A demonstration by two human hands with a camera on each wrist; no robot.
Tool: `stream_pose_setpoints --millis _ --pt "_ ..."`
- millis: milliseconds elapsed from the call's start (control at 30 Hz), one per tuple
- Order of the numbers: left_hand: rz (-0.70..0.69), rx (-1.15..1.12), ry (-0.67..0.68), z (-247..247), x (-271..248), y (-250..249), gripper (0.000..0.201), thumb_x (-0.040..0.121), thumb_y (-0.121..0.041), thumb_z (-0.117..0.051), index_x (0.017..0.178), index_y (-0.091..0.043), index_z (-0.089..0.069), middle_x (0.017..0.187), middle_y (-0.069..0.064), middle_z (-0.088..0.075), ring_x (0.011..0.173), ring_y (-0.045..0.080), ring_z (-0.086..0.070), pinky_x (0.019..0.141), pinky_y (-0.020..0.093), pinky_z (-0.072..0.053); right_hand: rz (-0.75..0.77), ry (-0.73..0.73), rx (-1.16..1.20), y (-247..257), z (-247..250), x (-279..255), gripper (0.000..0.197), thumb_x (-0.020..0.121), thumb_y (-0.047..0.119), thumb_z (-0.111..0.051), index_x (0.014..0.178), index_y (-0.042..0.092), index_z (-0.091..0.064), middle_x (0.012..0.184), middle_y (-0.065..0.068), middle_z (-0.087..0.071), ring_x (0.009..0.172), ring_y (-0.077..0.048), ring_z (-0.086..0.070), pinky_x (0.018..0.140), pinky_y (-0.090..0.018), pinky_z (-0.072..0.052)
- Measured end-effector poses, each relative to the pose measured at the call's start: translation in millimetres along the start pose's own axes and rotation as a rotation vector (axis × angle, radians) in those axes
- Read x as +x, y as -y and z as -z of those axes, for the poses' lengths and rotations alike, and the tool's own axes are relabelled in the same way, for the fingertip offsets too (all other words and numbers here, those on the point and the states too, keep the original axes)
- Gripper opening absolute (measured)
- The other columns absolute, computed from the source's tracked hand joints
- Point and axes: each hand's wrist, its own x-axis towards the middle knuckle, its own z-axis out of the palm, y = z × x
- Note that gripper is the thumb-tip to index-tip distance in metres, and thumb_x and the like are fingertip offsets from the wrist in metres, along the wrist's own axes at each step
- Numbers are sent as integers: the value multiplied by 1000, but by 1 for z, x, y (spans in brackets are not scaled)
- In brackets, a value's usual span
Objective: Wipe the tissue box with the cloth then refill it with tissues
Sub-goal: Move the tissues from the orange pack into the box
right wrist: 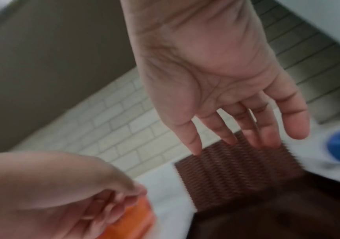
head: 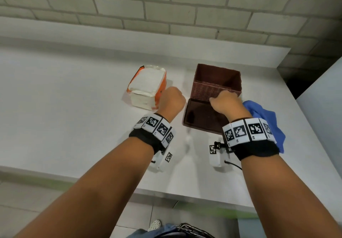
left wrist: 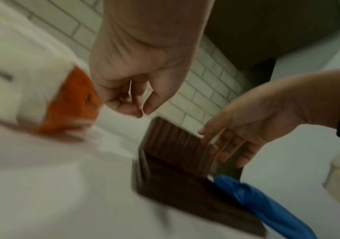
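The brown woven tissue box [head: 217, 82] stands open on the white table, and its lid [head: 201, 117] lies flat in front of it. My right hand [head: 223, 99] reaches over the lid. Its straight fingers [right wrist: 253, 134] touch the top of the box's near wall [right wrist: 236, 169] and hold nothing. A blue cloth [head: 264, 121] lies loose to the right of the lid, partly under my right wrist. An orange-and-white tissue pack [head: 146, 85] sits left of the box. My left hand [head: 172, 98] hovers beside the pack's right near corner. Its fingers [left wrist: 124, 105] are curled with nothing in them.
A brick wall [head: 166, 6] and a low ledge run along the back of the table [head: 64, 98]. A white surface [head: 325, 108] rises at the right. The table's near edge is just behind my wrists, with tiled floor below.
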Motion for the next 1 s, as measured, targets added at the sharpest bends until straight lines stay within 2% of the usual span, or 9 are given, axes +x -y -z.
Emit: stream_pose_setpoints --millis 133,267,333,400,467,500,567,800,1000 --pt "44 -161 -239 45 11 8 31 85 -14 -50 113 -13 -65 122 11 -62 116 28 -56 95 33 -45 268 36 -39 58 3 -10 56 96 36 -41 143 6 -36 148 -22 -33 137 -39 -30 112 -41 -28" --pt "293 -81 -304 76 24 29 49 84 -8 -44 131 -18 -47 137 12 -40 128 30 -34 99 38 -36 531 64 -32 118 -19 -15 44 96 29 -42 132 5 -47 137 -18 -45 128 -34 -42 101 -36 -38" --pt "383 -149 -288 86 28 43 52 84 -7 -43 136 -16 -41 140 13 -38 130 30 -32 102 39 -35 610 108 -58 141 -33 -14 46 95 32 -46 131 4 -46 136 -16 -47 124 -31 -46 95 -35 -40" --pt "428 -223 -252 91 34 57 50 86 -7 -43 136 -9 -41 140 14 -42 130 31 -38 102 37 -37 657 138 -107 158 -44 -12 53 94 37 -49 136 4 -40 139 -15 -45 126 -29 -44 99 -34 -39" --pt "439 -326 -193 95 37 66 35 88 -6 -43 121 0 -51 125 17 -55 111 31 -51 86 33 -44 680 126 -168 168 -53 -8 58 92 41 -50 136 4 -39 138 -15 -45 127 -29 -43 103 -36 -38" --pt "446 -365 -168 97 38 70 19 88 -5 -43 101 2 -56 103 17 -60 93 29 -53 70 30 -44 686 113 -202 171 -57 -5 60 91 43 -50 136 4 -38 138 -16 -45 128 -29 -42 104 -38 -38" --pt "462 -421 -140 97 41 78 17 85 -2 -43 68 -4 -45 68 9 -46 65 23 -43 52 26 -32 689 95 -268 173 -61 0 64 91 46 -50 138 5 -37 139 -16 -43 130 -30 -40 106 -40 -38" --pt "452 -406 -91 98 46 89 27 79 -1 -48 56 -8 -36 57 5 -38 49 17 -36 46 22 -28 717 15 -472 178 -60 5 61 91 43 -50 140 10 -33 137 -12 -46 130 -29 -38 100 -41 -39" --pt "387 -293 -34 100 46 86 34 65 5 -61 47 -10 -36 50 4 -34 45 18 -33 46 21 -28 652 -120 -682 189 -71 0 67 84 41 -60 136 7 -37 134 -12 -47 131 -32 -37 113 -48 -25"
